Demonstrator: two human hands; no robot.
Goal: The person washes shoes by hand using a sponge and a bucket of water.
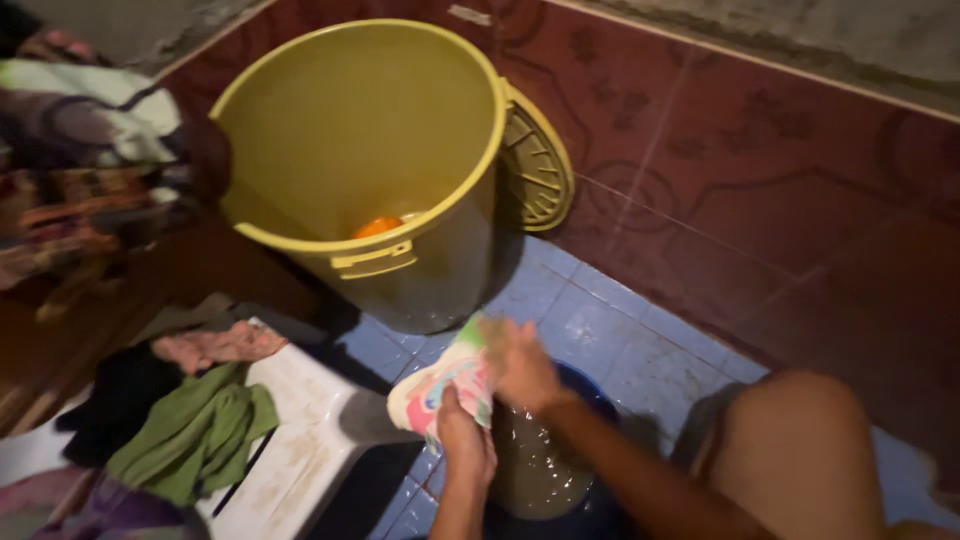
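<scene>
Blue floor tiles (600,320) hem both hands (495,400) gripping a colourful pouch (445,385) between yellow bin (400,200) and basin (590,390).

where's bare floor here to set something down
Bare blue tiles lie between the yellow bucket, the red wall and the knee. Crowded at left: clothes cover the white slab. Both hands, left and right, hold a packet over the basin.

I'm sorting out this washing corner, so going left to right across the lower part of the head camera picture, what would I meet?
Green cloth on the white slab → left hand gripping the colourful packet → right hand over the dark basin of water → bare knee.
</scene>
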